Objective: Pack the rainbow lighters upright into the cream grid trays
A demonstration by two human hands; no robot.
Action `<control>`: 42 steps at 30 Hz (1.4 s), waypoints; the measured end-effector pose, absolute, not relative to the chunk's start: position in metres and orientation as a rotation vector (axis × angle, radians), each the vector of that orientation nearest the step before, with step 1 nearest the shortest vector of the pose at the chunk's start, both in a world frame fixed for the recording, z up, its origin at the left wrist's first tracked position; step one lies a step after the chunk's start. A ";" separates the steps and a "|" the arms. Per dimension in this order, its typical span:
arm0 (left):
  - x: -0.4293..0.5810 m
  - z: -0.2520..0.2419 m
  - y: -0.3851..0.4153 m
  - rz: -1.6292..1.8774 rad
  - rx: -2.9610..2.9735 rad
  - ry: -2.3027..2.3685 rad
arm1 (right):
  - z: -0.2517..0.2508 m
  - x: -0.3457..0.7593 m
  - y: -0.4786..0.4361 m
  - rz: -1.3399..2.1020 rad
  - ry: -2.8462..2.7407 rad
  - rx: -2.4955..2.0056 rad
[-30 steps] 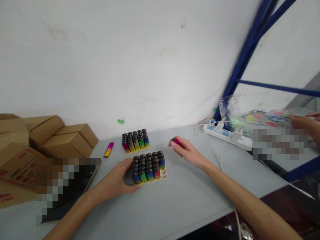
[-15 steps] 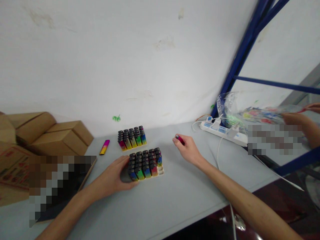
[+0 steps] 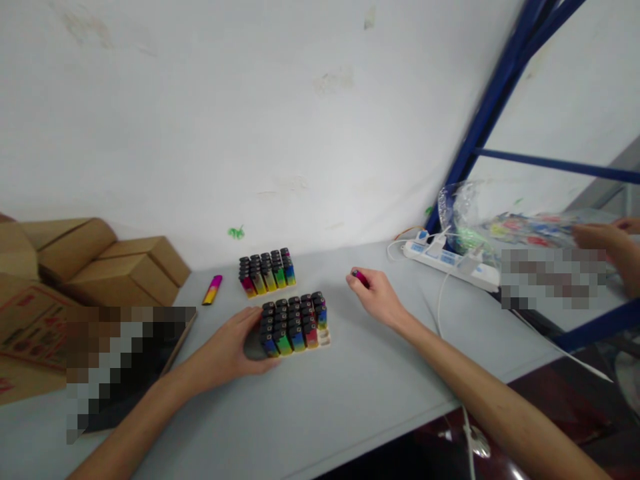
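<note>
My left hand (image 3: 230, 348) curves around the left side of a white tray (image 3: 325, 340), its thumb along the front edge. Rows of lighters (image 3: 284, 340) with black tops and multicoloured bodies stand upright in this tray, and bare slots show at its front right corner. To the right of the tray, above the table, my right hand (image 3: 376, 298) is closed on a purple-pink lighter (image 3: 359, 275). Most of that lighter is hidden by the fingers. Behind the near tray stands a second block of upright lighters (image 3: 267, 275). A single purple and yellow lighter (image 3: 213, 290) lies to its left.
Cardboard boxes (image 3: 135, 273) and a dark, partly blurred-out panel (image 3: 145, 373) stand at left. On the right are a white power strip (image 3: 450, 263) with cables, a blue metal frame (image 3: 493, 107) and a clear plastic bag (image 3: 530, 230). Another person's hand (image 3: 600, 237) is near the bag.
The view has shifted slightly, so the trays appear a little further right and higher. Both my hands keep their holds. The other person's hands by the bag have moved.
</note>
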State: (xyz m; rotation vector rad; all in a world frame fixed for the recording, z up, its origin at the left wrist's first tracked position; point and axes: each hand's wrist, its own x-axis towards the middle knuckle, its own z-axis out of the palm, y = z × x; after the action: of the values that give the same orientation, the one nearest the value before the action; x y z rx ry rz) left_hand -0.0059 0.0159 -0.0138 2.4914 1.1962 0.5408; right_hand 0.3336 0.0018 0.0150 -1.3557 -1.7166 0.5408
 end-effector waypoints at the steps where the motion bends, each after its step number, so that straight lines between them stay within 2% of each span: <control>1: -0.006 -0.014 0.016 0.531 2.495 1.203 | 0.015 0.334 0.002 0.544 -1.724 -1.351; 11: 0.004 0.002 0.009 0.454 2.452 1.206 | 0.020 0.336 -0.006 0.692 -1.858 -1.123; 17: 0.006 0.004 0.007 0.424 2.447 1.202 | 0.033 0.335 -0.016 0.420 -1.996 -0.945; 24: 0.007 0.005 0.006 0.404 2.453 1.197 | 0.035 0.338 -0.024 0.802 -2.028 -0.927; 29: 0.008 0.006 0.006 0.402 2.432 1.218 | 0.031 0.336 -0.021 0.759 -2.189 -0.955; 42: 0.003 0.001 0.010 0.421 2.435 1.170 | 0.023 0.330 -0.020 0.831 -2.201 -0.948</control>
State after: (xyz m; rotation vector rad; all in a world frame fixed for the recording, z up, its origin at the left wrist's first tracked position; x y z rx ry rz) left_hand 0.0033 0.0100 0.0008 2.4352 1.1695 0.4209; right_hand 0.3304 -0.0199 0.0229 -0.9476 -2.2005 0.8315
